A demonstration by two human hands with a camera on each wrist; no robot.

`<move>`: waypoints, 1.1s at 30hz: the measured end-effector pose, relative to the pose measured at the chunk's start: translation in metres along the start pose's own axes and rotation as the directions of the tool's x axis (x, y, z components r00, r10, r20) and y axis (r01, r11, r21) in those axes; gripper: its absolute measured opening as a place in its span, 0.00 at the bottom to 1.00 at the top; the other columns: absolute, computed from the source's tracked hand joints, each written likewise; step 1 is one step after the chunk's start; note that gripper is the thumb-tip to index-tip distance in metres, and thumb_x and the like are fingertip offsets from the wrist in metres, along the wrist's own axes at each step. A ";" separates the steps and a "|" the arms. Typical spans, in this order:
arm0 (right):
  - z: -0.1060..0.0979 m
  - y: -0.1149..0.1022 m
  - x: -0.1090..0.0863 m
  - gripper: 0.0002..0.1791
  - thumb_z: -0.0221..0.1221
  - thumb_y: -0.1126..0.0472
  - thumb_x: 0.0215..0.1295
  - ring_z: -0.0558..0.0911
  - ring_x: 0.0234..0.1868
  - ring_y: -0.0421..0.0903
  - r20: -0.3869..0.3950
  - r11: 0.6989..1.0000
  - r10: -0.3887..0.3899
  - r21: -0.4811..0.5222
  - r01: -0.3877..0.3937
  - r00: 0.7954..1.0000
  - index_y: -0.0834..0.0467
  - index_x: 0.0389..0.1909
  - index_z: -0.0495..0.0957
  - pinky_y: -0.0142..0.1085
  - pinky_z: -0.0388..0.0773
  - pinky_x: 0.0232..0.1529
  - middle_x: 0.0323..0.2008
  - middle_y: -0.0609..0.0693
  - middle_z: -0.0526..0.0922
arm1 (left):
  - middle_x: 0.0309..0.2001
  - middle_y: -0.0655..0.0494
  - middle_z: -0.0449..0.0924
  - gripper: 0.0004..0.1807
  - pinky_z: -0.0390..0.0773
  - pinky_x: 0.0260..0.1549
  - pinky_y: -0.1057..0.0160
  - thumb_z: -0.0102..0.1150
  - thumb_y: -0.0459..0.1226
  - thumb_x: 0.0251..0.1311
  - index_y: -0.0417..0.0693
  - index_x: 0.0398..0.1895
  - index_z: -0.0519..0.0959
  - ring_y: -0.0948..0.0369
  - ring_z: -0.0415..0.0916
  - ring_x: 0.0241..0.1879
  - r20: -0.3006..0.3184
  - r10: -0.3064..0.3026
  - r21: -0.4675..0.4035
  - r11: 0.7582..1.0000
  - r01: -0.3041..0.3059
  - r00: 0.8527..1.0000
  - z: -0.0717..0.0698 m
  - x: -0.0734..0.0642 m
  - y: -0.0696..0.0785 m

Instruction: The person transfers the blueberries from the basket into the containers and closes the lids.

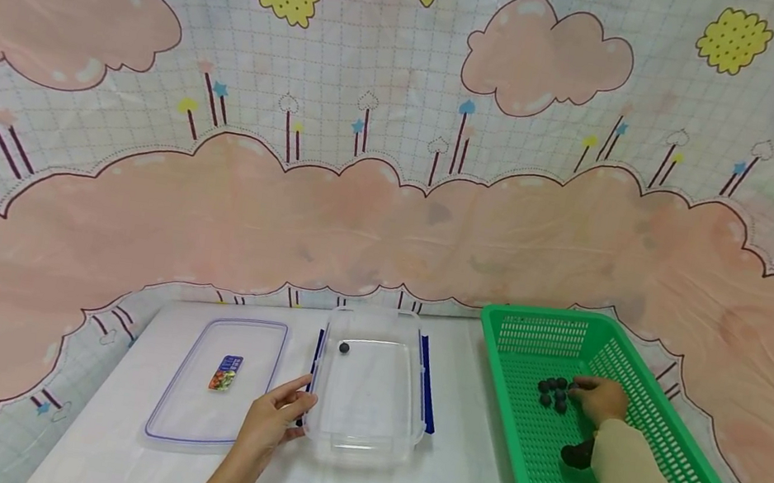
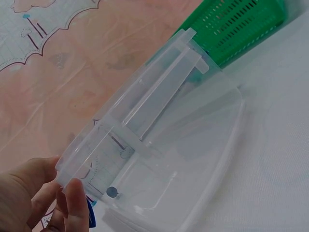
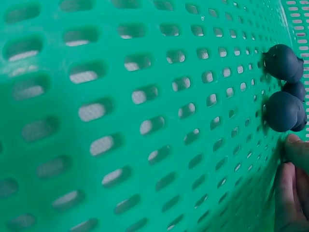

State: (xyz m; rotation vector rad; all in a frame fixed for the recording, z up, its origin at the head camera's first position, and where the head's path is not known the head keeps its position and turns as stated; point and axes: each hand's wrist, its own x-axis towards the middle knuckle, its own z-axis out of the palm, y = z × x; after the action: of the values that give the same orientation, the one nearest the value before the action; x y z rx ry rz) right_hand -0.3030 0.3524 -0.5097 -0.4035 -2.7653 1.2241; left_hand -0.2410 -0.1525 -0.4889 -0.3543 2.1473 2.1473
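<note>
My left hand (image 1: pixel 272 418) grips the left side wall of a clear plastic container (image 1: pixel 364 447), thumb and fingers on either side of it. One blueberry (image 1: pixel 344 348) lies inside, near the far left corner; it also shows in the left wrist view (image 2: pixel 112 192). My right hand (image 1: pixel 602 400) reaches into a green basket (image 1: pixel 513 452), fingertips pinching at a dark blueberry (image 1: pixel 573 386) partly hidden by them. Several more blueberries (image 1: pixel 560 405) cluster just left of those fingers. In the right wrist view, the thumb and fingers (image 3: pixel 289 193) show beside other blueberries (image 3: pixel 282 111).
A clear lid (image 1: pixel 183 403) with a blue rim and a printed label (image 1: pixel 226 373) lies left of the container. Blue side clips (image 1: pixel 427 385) hang open along the container. Below my right wrist is a dark object (image 1: pixel 578 454). A patterned cloth (image 1: pixel 388 233) rises behind the table.
</note>
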 end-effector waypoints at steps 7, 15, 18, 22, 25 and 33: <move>0.001 0.001 0.001 0.18 0.57 0.65 0.68 0.71 0.56 0.73 -0.014 1.000 -0.004 -0.001 0.004 1.000 0.74 0.53 0.76 0.61 0.75 0.51 0.54 0.73 0.76 | 0.39 0.58 0.74 0.29 0.82 0.27 0.68 0.63 0.36 0.64 0.40 0.68 0.70 0.63 0.71 0.37 0.001 0.001 -0.002 1.000 -0.001 1.000 0.000 0.000 0.000; 0.001 0.000 0.001 0.18 0.57 0.64 0.70 0.72 0.54 0.72 -0.021 1.000 0.008 0.008 -0.008 1.000 0.74 0.53 0.76 0.60 0.75 0.50 0.53 0.74 0.76 | 0.39 0.57 0.73 0.29 0.82 0.27 0.68 0.64 0.36 0.63 0.40 0.67 0.71 0.62 0.71 0.37 -0.004 -0.007 0.000 1.000 0.007 1.000 0.001 0.000 0.001; 0.001 0.000 0.001 0.18 0.57 0.63 0.70 0.73 0.53 0.71 -0.027 1.000 0.009 0.002 -0.009 1.000 0.74 0.53 0.76 0.59 0.76 0.49 0.52 0.74 0.76 | 0.40 0.57 0.73 0.29 0.83 0.27 0.67 0.64 0.37 0.63 0.41 0.67 0.71 0.62 0.72 0.37 -0.002 -0.011 0.001 1.000 0.011 1.000 0.000 0.000 0.002; 0.000 0.000 0.002 0.18 0.57 0.62 0.70 0.74 0.51 0.70 -0.033 1.000 0.000 -0.002 0.000 0.999 0.74 0.52 0.76 0.57 0.77 0.46 0.51 0.74 0.76 | 0.40 0.57 0.73 0.29 0.83 0.28 0.67 0.64 0.37 0.63 0.41 0.67 0.71 0.62 0.72 0.38 -0.003 -0.011 0.004 1.000 0.011 1.000 0.000 0.000 0.003; 0.000 -0.001 0.002 0.18 0.56 0.62 0.70 0.74 0.50 0.70 -0.038 1.000 -0.013 -0.001 0.013 0.999 0.74 0.52 0.76 0.56 0.78 0.44 0.50 0.74 0.76 | 0.40 0.57 0.74 0.28 0.83 0.27 0.68 0.64 0.36 0.63 0.41 0.67 0.72 0.62 0.73 0.38 -0.008 -0.005 0.007 1.000 0.005 1.000 0.001 0.000 0.003; 0.002 0.005 0.006 0.20 0.56 0.60 0.71 0.74 0.51 0.69 -0.042 1.000 -0.024 0.019 0.025 0.999 0.74 0.53 0.76 0.57 0.77 0.45 0.51 0.74 0.76 | 0.38 0.57 0.73 0.29 0.82 0.26 0.67 0.65 0.36 0.63 0.41 0.67 0.72 0.62 0.72 0.36 -0.016 -0.004 0.009 1.000 0.004 1.000 0.001 -0.001 0.001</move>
State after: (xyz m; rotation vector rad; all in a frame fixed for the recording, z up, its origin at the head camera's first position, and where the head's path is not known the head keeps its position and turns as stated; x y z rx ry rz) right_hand -0.3079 0.3559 -0.5150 -0.3883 -2.7130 1.2222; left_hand -0.2408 -0.1510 -0.4879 -0.3769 2.1617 2.1398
